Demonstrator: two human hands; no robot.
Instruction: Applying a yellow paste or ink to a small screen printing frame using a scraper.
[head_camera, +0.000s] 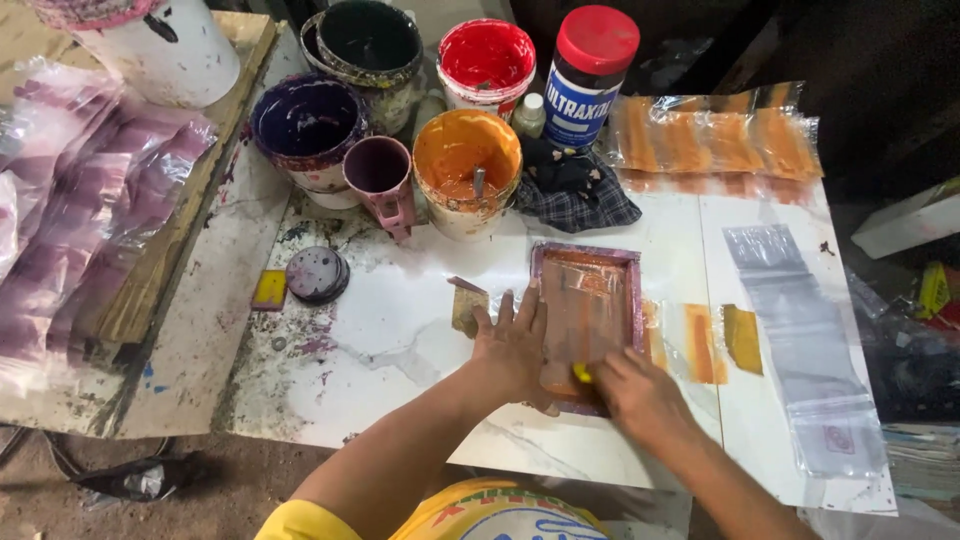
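Right hand (640, 395) covers most of the yellow tool (581, 373), grip unclear. Left hand (512, 345) hides the printing frame's (588, 310) near-left edge. White bucket (160, 45) far left of frame cut by top edge.

Blue-labelled jar (587, 75), round, red screw lid, white lettering on the label, standing at the far edge of the surface (400, 320) beside the red paint tub. Clear plastic bags printed orange (712, 138), a flat overlapping row, lying to the right of that jar at the far right corner; one long clear plastic bag (805, 345), unprinted save a faint mark near its close end, lying along the right edge. Stack of clear bags printed purple (75, 215), loosely piled on the wooden board at far left.
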